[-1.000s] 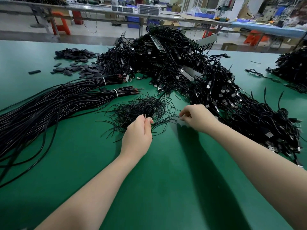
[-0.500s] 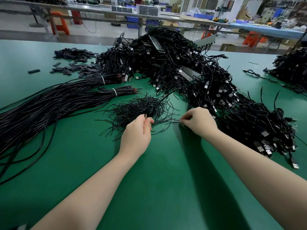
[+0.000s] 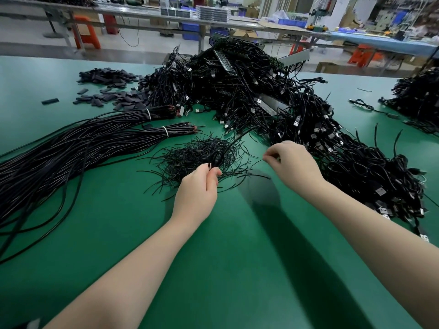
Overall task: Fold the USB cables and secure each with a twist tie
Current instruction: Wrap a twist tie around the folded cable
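Observation:
My left hand [image 3: 198, 188] grips a folded black USB cable [image 3: 217, 157], its small loop standing up above my thumb and fingers. My right hand [image 3: 291, 162] pinches a thin black twist tie [image 3: 255, 163] between thumb and forefinger, a little to the right of the cable. A loose heap of black twist ties [image 3: 192, 155] lies on the green table just beyond my left hand. Two bundles of long straight black cables [image 3: 71, 148], bound with white ties, stretch away to the left.
A large tangled pile of tied USB cables [image 3: 261, 91] fills the table's middle and runs down the right side. Small black sleeves [image 3: 109, 96] lie scattered at the far left. Another cable heap [image 3: 418, 96] sits at the far right. Green table [image 3: 225, 257] surface lies in front of me.
My right hand has lifted a twist tie off the table and drawn slightly right. My left hand keeps holding the folded cable, raised a little over the tie heap.

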The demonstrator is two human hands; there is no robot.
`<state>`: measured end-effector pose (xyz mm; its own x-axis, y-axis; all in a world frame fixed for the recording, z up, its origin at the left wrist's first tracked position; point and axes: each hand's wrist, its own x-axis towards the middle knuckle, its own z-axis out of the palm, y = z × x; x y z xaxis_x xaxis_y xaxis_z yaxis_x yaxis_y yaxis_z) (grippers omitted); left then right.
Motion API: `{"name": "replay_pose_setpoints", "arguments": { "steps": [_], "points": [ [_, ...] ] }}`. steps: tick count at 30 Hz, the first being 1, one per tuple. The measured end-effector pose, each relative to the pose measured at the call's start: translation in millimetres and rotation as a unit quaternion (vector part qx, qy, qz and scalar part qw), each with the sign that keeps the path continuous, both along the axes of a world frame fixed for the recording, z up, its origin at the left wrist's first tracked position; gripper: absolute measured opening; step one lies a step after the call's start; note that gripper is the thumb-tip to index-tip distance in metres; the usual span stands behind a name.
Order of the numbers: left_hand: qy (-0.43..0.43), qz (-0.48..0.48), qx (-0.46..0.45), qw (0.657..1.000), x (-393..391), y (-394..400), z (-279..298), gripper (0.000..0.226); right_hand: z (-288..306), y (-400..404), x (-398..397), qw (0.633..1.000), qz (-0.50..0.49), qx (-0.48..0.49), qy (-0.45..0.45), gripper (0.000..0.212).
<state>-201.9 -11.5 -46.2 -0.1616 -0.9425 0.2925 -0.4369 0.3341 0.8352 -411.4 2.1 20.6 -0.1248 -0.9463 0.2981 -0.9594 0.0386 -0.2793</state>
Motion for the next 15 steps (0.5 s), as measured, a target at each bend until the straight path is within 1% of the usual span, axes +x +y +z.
{"name": "replay_pose_setpoints", "arguments": {
  "steps": [3, 6, 10, 13, 15],
  "points": [
    [0.005, -0.004, -0.006, 1.0, -2, 0, 0, 0.026, 6, 15, 28, 0.992, 0.083, -0.03, 0.086, 0.02],
    [-0.012, -0.01, -0.025, 1.0, -2, 2, -1, 0.034, 2, 24, 56, 0.979, 0.137, -0.053, 0.143, 0.02],
    [-0.056, -0.04, -0.032, 0.997, -1, 4, 2, 0.034, -4, 27, 71, 0.958, 0.138, -0.16, 0.192, 0.012],
    [-0.117, -0.056, -0.029, 0.991, -1, 5, 5, 0.032, -8, 25, 69, 0.945, 0.148, -0.194, 0.216, 0.009],
    [-0.148, -0.073, -0.032, 0.986, -3, 6, 6, 0.034, -9, 23, 65, 0.946, 0.148, -0.204, 0.205, 0.011]
  ]
}}
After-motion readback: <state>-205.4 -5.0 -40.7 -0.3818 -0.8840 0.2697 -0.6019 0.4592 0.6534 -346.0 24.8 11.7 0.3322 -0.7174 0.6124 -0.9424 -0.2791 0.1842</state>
